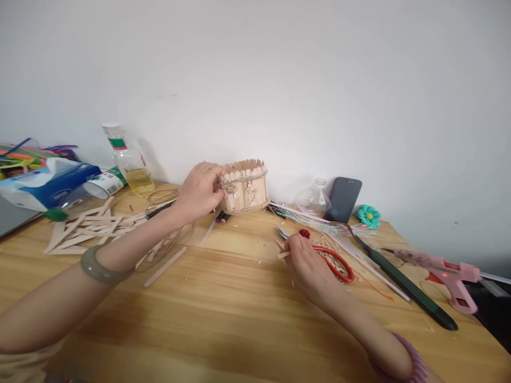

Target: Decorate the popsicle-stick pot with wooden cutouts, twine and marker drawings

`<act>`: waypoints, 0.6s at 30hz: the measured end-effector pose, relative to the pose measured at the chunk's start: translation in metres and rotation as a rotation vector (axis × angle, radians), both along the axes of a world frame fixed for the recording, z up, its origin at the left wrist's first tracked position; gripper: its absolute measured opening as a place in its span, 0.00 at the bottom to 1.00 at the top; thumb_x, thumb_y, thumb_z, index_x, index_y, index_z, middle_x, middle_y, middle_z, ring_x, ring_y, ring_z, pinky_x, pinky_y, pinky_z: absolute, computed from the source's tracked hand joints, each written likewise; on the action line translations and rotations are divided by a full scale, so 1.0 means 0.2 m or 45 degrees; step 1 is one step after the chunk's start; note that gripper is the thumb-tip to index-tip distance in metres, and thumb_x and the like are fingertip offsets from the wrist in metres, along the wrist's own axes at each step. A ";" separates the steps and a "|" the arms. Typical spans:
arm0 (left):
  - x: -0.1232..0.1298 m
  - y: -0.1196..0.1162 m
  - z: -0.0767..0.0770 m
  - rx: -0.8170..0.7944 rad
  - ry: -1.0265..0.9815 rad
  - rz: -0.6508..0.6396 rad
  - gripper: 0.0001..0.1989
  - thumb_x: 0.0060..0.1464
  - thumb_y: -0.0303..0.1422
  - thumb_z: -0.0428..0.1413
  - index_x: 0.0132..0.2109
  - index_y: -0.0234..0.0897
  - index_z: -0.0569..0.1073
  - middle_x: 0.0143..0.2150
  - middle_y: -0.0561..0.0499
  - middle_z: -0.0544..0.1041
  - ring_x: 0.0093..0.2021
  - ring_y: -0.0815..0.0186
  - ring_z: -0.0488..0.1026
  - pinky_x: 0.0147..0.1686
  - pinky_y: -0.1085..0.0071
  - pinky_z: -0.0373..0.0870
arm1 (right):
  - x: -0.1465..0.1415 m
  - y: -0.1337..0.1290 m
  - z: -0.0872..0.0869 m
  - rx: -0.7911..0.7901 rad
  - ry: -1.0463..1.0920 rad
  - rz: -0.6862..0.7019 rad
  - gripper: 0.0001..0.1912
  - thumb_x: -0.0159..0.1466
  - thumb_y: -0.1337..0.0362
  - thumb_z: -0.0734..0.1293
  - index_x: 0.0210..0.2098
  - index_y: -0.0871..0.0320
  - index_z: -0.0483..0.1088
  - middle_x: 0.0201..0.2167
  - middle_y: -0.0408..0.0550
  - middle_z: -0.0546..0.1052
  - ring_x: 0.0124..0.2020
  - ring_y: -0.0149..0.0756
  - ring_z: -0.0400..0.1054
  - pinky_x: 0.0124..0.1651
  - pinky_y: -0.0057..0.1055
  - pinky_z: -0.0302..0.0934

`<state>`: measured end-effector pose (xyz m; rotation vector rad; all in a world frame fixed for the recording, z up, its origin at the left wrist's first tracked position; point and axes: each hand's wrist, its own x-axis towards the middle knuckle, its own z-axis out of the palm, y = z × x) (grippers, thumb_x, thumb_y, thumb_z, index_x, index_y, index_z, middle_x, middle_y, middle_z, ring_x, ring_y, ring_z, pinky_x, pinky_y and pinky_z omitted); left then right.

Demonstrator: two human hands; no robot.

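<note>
Steadying seems the reason for the left hand [202,186] at the left end of the small pale container of upright wooden craft sticks [245,194], which is at the far middle of the wooden table [235,314], close to the white wall [255,85]. Its fingers are closed on that end, leaving the front, trimmed with cord and small flowers, exposed; whether the base touches the wood is unclear. Nearer and to the right, the right hand [309,263] is low over the table, fingers drawn nearly together at a short pale wooden strip [284,255]; I cannot tell whether it is pinched or merely touched. Under and beside that hand lie the red-handled metal scissors [339,266], blades pointing far left, with a tiny dark red flower [304,233] just beyond. At the right, the pink glue gun [447,271] shows a red light and lies with its nozzle facing left, presumably for easy reach. The black phone [345,199] leans upright at the far right, perhaps for viewing, while the loose flat wooden stick [165,266] lies apart at the left, away from both hands.
</note>
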<state>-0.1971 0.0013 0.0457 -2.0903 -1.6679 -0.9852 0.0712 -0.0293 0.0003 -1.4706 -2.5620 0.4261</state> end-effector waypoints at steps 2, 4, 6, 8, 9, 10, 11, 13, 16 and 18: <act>-0.03 -0.01 0.05 0.018 0.015 0.015 0.11 0.39 0.21 0.48 0.33 0.38 0.65 0.34 0.48 0.72 0.39 0.57 0.69 0.43 0.61 0.66 | -0.07 0.00 0.01 -0.129 0.129 0.075 0.07 0.66 0.70 0.51 0.32 0.56 0.54 0.28 0.48 0.72 0.29 0.36 0.68 0.32 0.30 0.61; -0.06 -0.02 0.08 0.038 0.028 0.029 0.11 0.39 0.21 0.48 0.33 0.38 0.65 0.34 0.48 0.71 0.39 0.57 0.68 0.43 0.61 0.66 | -0.20 0.00 0.00 -0.266 0.240 0.169 0.07 0.67 0.67 0.50 0.33 0.55 0.54 0.24 0.42 0.72 0.23 0.31 0.67 0.27 0.25 0.61; -0.08 -0.03 0.10 0.059 0.036 0.046 0.11 0.39 0.21 0.48 0.33 0.38 0.64 0.33 0.48 0.71 0.39 0.57 0.68 0.43 0.61 0.66 | -0.37 0.01 -0.04 -0.361 0.311 0.240 0.07 0.66 0.69 0.51 0.36 0.57 0.57 0.21 0.41 0.72 0.21 0.29 0.67 0.24 0.24 0.60; -0.10 -0.04 0.13 0.079 0.043 0.066 0.11 0.39 0.21 0.48 0.32 0.38 0.64 0.33 0.48 0.70 0.39 0.57 0.68 0.43 0.61 0.66 | -0.55 0.03 -0.08 -0.388 0.360 0.286 0.09 0.65 0.72 0.51 0.41 0.60 0.60 0.25 0.44 0.75 0.24 0.31 0.69 0.25 0.24 0.61; -0.12 -0.05 0.14 0.089 0.047 0.074 0.11 0.39 0.21 0.48 0.32 0.38 0.64 0.33 0.48 0.70 0.39 0.57 0.68 0.43 0.61 0.66 | -0.64 0.04 -0.09 -0.394 0.376 0.329 0.10 0.65 0.71 0.52 0.41 0.61 0.62 0.27 0.46 0.76 0.25 0.31 0.70 0.27 0.25 0.62; -0.13 -0.06 0.16 0.098 0.051 0.081 0.11 0.39 0.21 0.47 0.32 0.38 0.64 0.33 0.48 0.71 0.39 0.57 0.68 0.42 0.61 0.66 | -0.71 0.04 -0.09 -0.391 0.388 0.377 0.10 0.66 0.69 0.53 0.42 0.62 0.63 0.29 0.48 0.77 0.28 0.33 0.71 0.29 0.27 0.64; -0.15 -0.06 0.17 0.108 0.056 0.087 0.11 0.39 0.21 0.47 0.33 0.37 0.64 0.34 0.47 0.71 0.39 0.57 0.68 0.42 0.61 0.66 | -0.76 0.04 -0.08 -0.374 0.401 0.427 0.11 0.66 0.67 0.54 0.42 0.62 0.65 0.33 0.51 0.77 0.33 0.35 0.73 0.34 0.29 0.66; -0.18 -0.08 0.21 0.122 0.064 0.093 0.11 0.39 0.21 0.48 0.33 0.37 0.64 0.34 0.47 0.71 0.39 0.57 0.68 0.43 0.61 0.65 | -0.80 0.04 -0.06 -0.316 0.415 0.520 0.14 0.67 0.63 0.55 0.45 0.63 0.67 0.42 0.57 0.76 0.46 0.41 0.70 0.46 0.35 0.64; -0.21 -0.10 0.24 0.145 0.044 0.079 0.11 0.39 0.20 0.48 0.33 0.38 0.64 0.34 0.48 0.70 0.39 0.59 0.68 0.41 0.63 0.65 | -0.72 0.00 -0.02 -0.242 0.396 0.666 0.18 0.68 0.63 0.53 0.49 0.64 0.69 0.55 0.58 0.70 0.62 0.40 0.55 0.61 0.36 0.52; -0.21 -0.11 0.24 0.155 0.007 0.044 0.11 0.39 0.20 0.47 0.33 0.38 0.64 0.34 0.48 0.70 0.38 0.59 0.68 0.39 0.64 0.65 | -0.62 -0.03 -0.01 -0.229 0.344 0.744 0.19 0.69 0.64 0.53 0.50 0.62 0.70 0.59 0.55 0.66 0.64 0.36 0.52 0.64 0.33 0.48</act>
